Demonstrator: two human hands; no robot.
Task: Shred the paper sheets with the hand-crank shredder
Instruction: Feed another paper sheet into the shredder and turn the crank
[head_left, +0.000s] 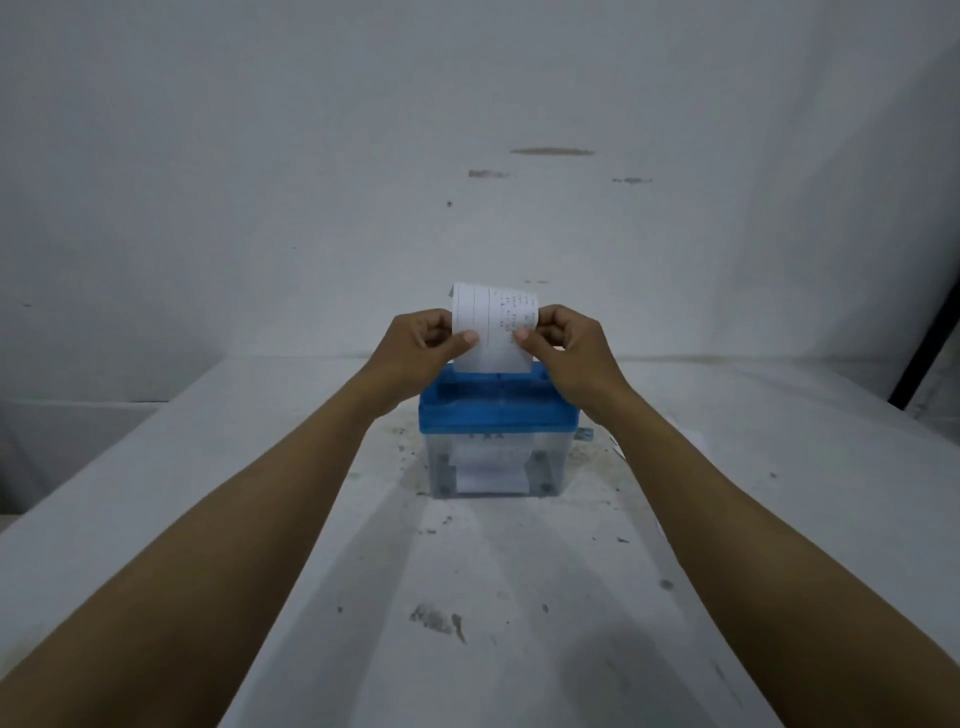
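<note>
A small shredder with a blue top and a clear bin stands in the middle of the table. White paper lies inside the bin. A printed paper sheet stands upright with its lower edge in the slot on the blue top. My left hand pinches the sheet's left edge. My right hand pinches its right edge. The top of the sheet curls away from me. The crank is hidden behind my right wrist.
The white table is stained and speckled with dirt. A plain white wall rises right behind the shredder. Loose white paper lies on the table right of my right forearm. A dark pole leans at the far right.
</note>
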